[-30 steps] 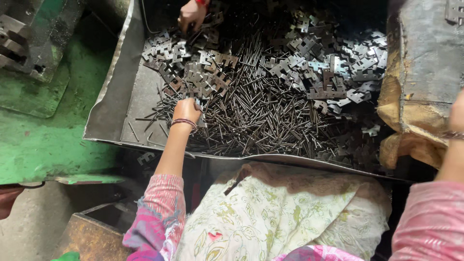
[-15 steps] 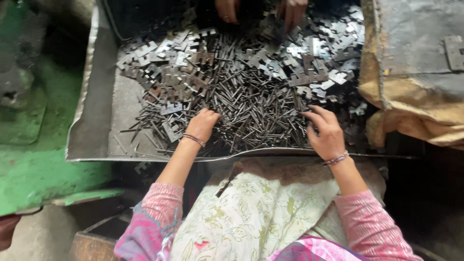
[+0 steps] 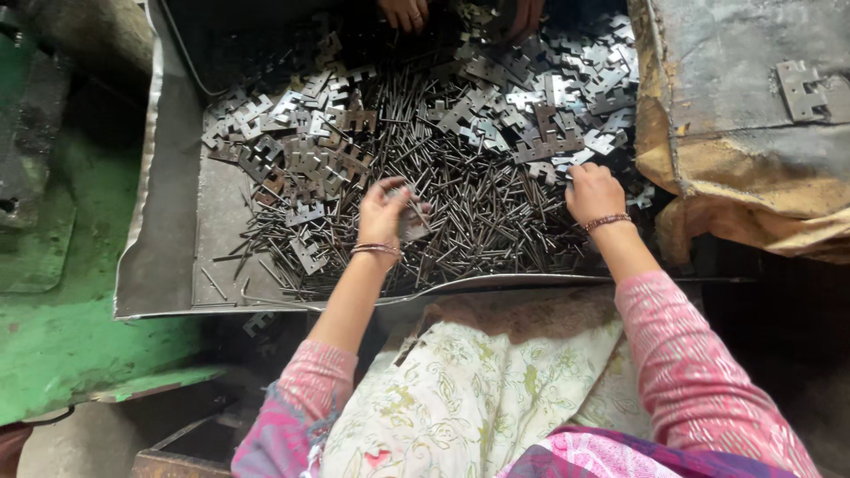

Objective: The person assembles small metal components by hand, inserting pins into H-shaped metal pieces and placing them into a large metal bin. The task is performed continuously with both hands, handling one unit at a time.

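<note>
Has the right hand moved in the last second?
Yes. The right hand has come in from beside the sack onto the pins in the tray.

The left hand (image 3: 382, 212), which half a second ago lay flat on the heap of thin metal pins (image 3: 482, 208) in the metal tray (image 3: 168, 257), has lifted off it and now curls around a stamped metal plate (image 3: 413, 219). The right hand (image 3: 595, 192), out of sight a second ago, has moved farther from the left hand and rests at the heap's right edge.
</note>
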